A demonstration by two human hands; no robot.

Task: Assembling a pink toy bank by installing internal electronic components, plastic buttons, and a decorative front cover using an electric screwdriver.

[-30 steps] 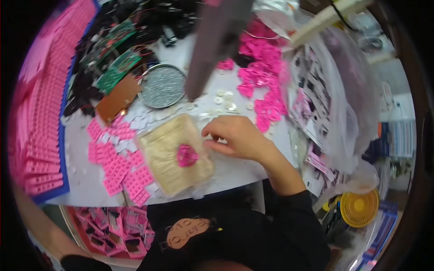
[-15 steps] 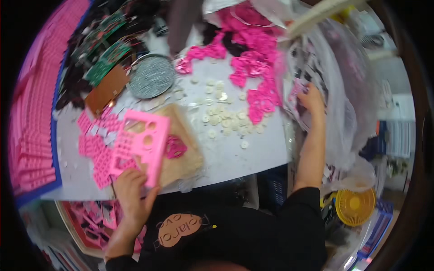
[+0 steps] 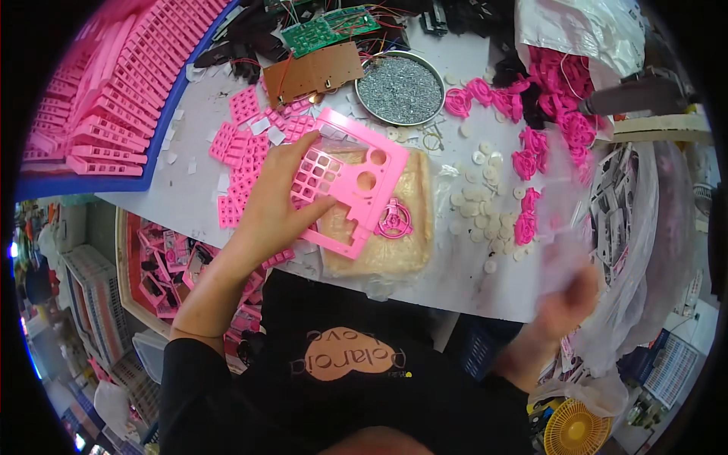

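My left hand (image 3: 274, 199) grips a pink plastic panel (image 3: 355, 186) with a grid of square holes and round openings. It holds the panel tilted above a tan, plastic-wrapped pad (image 3: 418, 243). On that pad, beside the panel's right edge, lies a small pink steering wheel (image 3: 394, 218). My right hand (image 3: 565, 307) is smeared by motion near the table's front right edge, beside a clear plastic bag (image 3: 644, 235) of printed pieces; its fingers and anything in them cannot be made out. Pink button pads (image 3: 239, 171) are heaped left of my left hand.
White discs (image 3: 476, 206) lie scattered right of the pad. Behind it stand a round dish of screws (image 3: 400, 89), a brown board (image 3: 312, 73) and green circuit boards (image 3: 330, 30). More pink wheels (image 3: 531, 155) spill from a white bag (image 3: 584, 34). A blue crate (image 3: 163, 144) holds pink panels.
My right hand has come out of the clear bag toward the table's front edge. My left hand still holds the panel, now over the pad and turned. The whole view has shifted.
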